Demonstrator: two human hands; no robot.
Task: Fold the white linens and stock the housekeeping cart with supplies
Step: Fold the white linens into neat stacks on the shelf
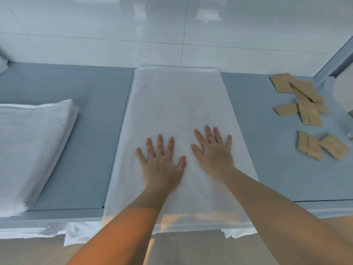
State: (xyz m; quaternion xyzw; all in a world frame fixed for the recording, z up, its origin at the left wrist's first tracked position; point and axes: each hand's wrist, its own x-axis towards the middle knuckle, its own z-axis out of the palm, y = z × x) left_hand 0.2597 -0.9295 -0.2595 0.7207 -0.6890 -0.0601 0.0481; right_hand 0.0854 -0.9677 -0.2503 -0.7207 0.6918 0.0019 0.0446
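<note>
A long white linen (177,100) lies folded into a narrow strip across the grey table (82,104), from the far edge to the near edge, where it hangs over. My left hand (162,163) and my right hand (214,152) both rest flat on it with fingers spread, side by side near its middle. Neither hand grips anything.
A stack of folded white linens (32,142) sits at the left of the table. Several tan paper packets (305,104) lie scattered at the right. A white object (343,92) stands at the far right edge. More white cloth (76,234) hangs below the near edge.
</note>
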